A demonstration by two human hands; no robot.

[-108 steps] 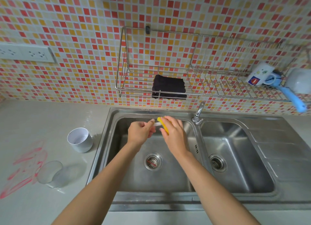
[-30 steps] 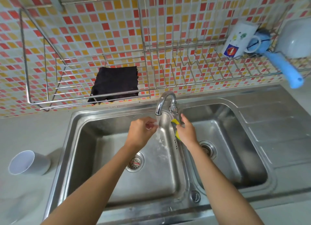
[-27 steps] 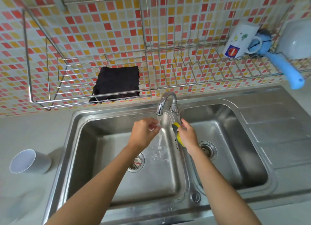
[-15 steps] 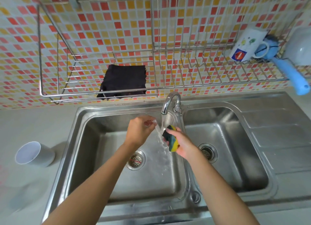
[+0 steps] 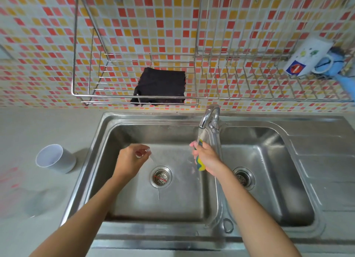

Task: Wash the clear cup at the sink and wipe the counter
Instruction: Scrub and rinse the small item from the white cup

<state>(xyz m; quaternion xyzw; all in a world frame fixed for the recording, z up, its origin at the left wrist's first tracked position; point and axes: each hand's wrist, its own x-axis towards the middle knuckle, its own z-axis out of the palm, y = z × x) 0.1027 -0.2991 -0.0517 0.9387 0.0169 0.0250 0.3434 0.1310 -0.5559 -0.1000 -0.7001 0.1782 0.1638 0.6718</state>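
Observation:
The clear cup (image 5: 38, 202) shows only as a blurred shape on the grey counter (image 5: 38, 126) at lower left, apart from both hands. My right hand (image 5: 208, 158) grips a yellow-and-green sponge (image 5: 200, 165) under the water running from the faucet (image 5: 208, 117). My left hand (image 5: 131, 159) hovers over the left sink basin (image 5: 159, 197) with curled fingers that pinch a small pale thing (image 5: 138, 155); what it is I cannot make out. A black cloth (image 5: 161, 86) lies in the wire wall rack (image 5: 76, 93).
A white cup (image 5: 55, 158) lies tilted on the counter left of the sink. Red smears (image 5: 11, 178) mark the counter at far left. A printed mug (image 5: 305, 60) and a blue brush (image 5: 338, 63) sit in the rack at right. The right basin (image 5: 269, 195) holds nothing.
My right hand brought the sponge from beside the tap into the running water. My left hand drew back left, out of the stream. The view shifted right and closer to the sink.

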